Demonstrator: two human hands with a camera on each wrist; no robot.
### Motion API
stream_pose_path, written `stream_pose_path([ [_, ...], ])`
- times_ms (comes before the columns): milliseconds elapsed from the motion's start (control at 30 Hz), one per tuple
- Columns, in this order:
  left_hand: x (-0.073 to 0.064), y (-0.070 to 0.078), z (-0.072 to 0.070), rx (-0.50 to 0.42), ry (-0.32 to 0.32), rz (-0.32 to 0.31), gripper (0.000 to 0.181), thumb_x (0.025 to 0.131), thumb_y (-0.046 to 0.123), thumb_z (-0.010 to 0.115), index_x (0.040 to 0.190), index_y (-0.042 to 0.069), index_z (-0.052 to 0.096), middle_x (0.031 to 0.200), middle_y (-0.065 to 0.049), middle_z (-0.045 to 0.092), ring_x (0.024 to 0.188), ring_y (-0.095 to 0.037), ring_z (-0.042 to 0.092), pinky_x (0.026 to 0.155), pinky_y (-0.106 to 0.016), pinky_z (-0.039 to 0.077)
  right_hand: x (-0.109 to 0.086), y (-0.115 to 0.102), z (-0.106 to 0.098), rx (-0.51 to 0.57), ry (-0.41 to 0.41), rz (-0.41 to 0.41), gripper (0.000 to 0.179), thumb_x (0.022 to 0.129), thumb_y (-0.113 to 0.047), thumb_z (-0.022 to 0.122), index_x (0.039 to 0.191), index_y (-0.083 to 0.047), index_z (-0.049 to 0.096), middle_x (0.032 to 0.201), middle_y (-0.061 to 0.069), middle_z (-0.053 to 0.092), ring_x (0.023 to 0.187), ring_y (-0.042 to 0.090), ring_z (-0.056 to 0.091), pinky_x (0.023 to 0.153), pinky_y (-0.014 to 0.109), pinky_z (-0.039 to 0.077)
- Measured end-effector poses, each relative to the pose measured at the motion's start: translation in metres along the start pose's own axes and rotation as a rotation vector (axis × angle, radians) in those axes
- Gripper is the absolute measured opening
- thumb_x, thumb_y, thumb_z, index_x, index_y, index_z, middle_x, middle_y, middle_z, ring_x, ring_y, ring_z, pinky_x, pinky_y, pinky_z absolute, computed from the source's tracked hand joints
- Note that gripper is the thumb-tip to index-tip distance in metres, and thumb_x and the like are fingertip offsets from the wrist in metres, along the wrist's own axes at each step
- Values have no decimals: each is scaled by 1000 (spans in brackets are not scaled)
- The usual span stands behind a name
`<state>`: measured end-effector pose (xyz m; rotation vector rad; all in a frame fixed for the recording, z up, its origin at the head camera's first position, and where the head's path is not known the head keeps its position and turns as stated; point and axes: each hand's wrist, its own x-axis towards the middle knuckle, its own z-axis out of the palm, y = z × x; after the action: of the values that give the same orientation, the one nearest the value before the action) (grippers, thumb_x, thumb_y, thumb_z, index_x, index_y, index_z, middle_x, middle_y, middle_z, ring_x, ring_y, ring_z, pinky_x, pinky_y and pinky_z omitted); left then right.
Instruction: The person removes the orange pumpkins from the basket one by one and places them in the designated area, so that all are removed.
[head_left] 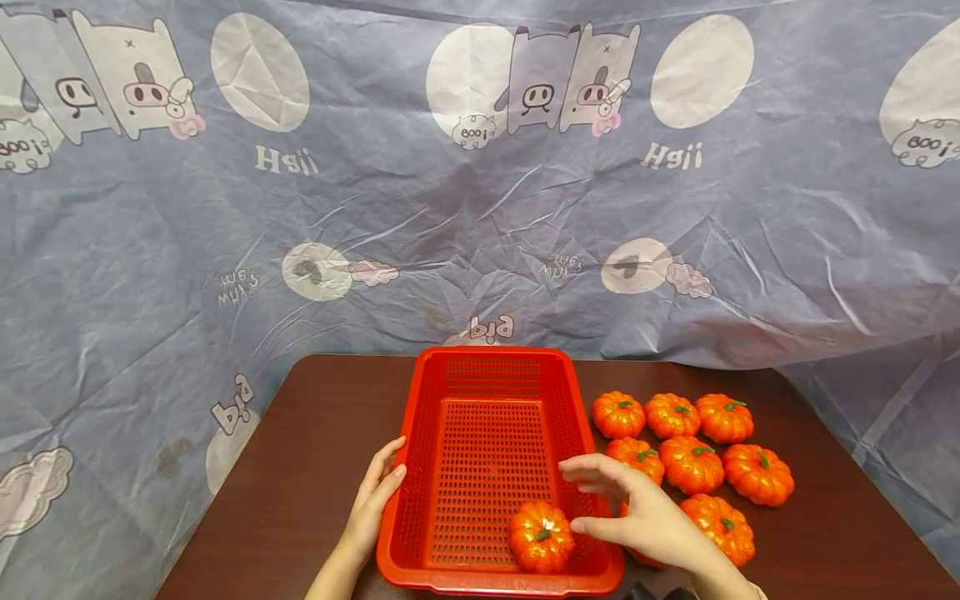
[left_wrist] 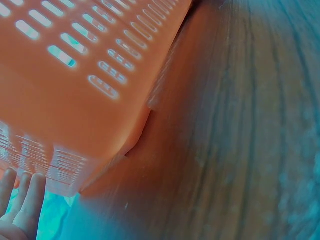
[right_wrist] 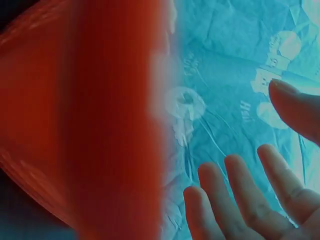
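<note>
A red plastic basket (head_left: 491, 450) with slotted walls stands on the table. One small orange pumpkin (head_left: 542, 542) with a green stem lies inside it, at the near right corner. My left hand (head_left: 369, 500) is at the basket's left side, fingers extended along the outer wall; the left wrist view shows its fingers (left_wrist: 31, 202) beside the slots. Over the right rim hovers my right hand (head_left: 637, 512), thumb and fingers spread apart and nothing between them. Its thumb tip appears close to the pumpkin; whether they touch I cannot tell. In the right wrist view its fingers (right_wrist: 242, 195) look loosely extended.
Several more orange pumpkins (head_left: 692, 465) sit in rough rows right of the basket, some partly hidden behind my right hand. The dark brown table (head_left: 300, 467) reaches back to a grey-blue cloth (head_left: 405, 200) printed with cartoon pigs. A black object (head_left: 656, 592) shows at the bottom edge.
</note>
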<state>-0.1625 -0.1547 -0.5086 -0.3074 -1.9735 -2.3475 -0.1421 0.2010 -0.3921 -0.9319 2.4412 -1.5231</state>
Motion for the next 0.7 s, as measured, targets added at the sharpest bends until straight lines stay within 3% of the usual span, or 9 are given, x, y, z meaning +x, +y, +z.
stream_pose_path([
  [267, 0, 0, -1, 4, -2, 1, 43, 100, 16, 42, 142, 13, 34, 132, -23, 40, 113, -34, 48, 86, -36, 48, 11, 11, 19, -25, -82, -100, 43, 80, -15, 75, 119, -18, 57, 114, -2, 62, 100, 18, 60, 82, 32, 50],
  [500, 0, 1, -1, 16, 8, 1, 43, 99, 16, 42, 142, 13, 34, 133, -23, 40, 114, -33, 48, 87, -35, 47, 18, 20, 31, 14, -139, -69, 41, 77, -11, 77, 114, -16, 60, 109, 8, 64, 95, 25, 62, 81, 35, 50],
  [700, 0, 1, 0, 3, -2, -6, 43, 100, 17, 42, 142, 13, 34, 130, -25, 40, 112, -33, 49, 86, -36, 48, 23, 24, 39, -30, -180, -27, 36, 76, -13, 78, 108, -14, 61, 108, 6, 63, 93, 20, 62, 78, 32, 51],
])
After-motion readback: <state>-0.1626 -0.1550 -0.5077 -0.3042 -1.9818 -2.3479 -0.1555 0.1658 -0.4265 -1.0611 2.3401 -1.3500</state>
